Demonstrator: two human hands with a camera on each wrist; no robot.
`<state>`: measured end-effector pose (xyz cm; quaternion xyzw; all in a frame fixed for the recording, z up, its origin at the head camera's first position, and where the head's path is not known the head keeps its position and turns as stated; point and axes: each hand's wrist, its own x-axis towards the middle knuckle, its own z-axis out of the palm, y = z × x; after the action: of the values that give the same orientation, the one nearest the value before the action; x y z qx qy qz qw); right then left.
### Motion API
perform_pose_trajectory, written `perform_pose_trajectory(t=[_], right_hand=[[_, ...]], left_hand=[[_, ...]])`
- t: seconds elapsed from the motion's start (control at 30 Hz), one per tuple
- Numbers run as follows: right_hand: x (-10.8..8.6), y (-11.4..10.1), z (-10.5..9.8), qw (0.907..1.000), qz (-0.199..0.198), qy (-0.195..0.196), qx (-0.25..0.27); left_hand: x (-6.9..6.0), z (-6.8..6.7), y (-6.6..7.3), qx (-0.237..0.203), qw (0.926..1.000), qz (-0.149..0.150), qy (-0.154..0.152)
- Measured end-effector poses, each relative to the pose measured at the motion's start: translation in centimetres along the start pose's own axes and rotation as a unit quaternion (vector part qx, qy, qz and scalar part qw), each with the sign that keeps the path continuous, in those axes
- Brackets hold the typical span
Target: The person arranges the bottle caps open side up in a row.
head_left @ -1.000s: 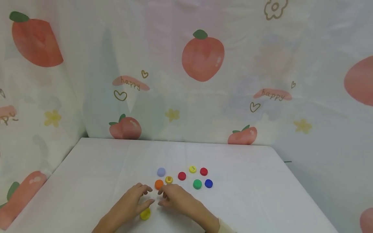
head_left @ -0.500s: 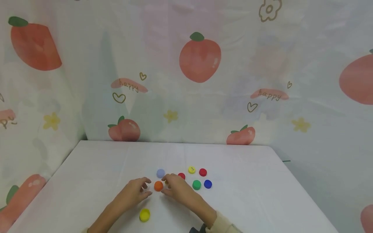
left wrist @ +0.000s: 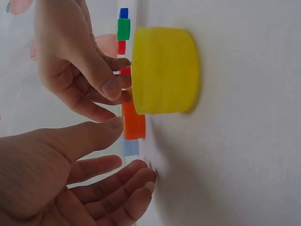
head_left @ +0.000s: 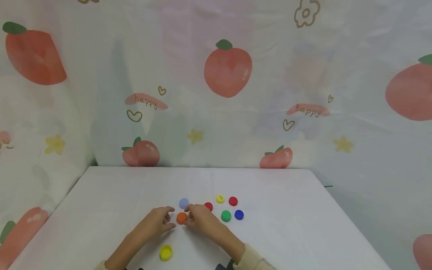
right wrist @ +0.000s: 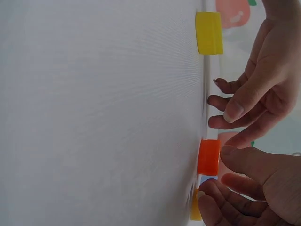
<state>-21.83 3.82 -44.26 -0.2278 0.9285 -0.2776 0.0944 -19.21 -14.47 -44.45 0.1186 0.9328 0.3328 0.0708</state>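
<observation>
An orange cap [head_left: 181, 218] lies on the white table between the two hands. Just left of it in the head view is my left hand [head_left: 156, 222], fingers loosely bent and holding nothing. My right hand [head_left: 203, 221] is at the cap's right side, thumb and fingers apart; whether it touches the cap I cannot tell. The right fingers partly cover a small yellow cap [right wrist: 195, 205], seen in the right wrist view. Nearer the front lies a larger yellow cap [head_left: 166, 253], which looms big in the left wrist view [left wrist: 165, 70].
Behind the hands lie a pale blue cap [head_left: 183, 203] and a red cap [head_left: 208, 206]. Further right are a yellow cap [head_left: 220, 199], another red cap [head_left: 233, 201], a green cap [head_left: 226, 216] and a blue cap [head_left: 239, 215]. A fruit-printed cloth [head_left: 222, 131] stands behind the table.
Both hands have moved away from the front yellow cap, up to either side of the orange cap. The right hand has come closer to the orange cap. The head view has shifted slightly.
</observation>
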Motion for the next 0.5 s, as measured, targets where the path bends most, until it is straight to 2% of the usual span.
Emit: perform_pose_trajectory(t=[0.3, 0.5], right_hand=[[0.62, -0.25, 0.69, 0.9999, 0.002, -0.003, -0.014], [0.49, -0.17, 0.57, 0.9995, -0.017, 0.004, -0.028]], left_hand=[[0.32, 0.3, -0.12, 0.002, 1.0, 0.0, -0.006], [0.58, 0.54, -0.23, 0.014, 0.9996, 0.023, -0.002]])
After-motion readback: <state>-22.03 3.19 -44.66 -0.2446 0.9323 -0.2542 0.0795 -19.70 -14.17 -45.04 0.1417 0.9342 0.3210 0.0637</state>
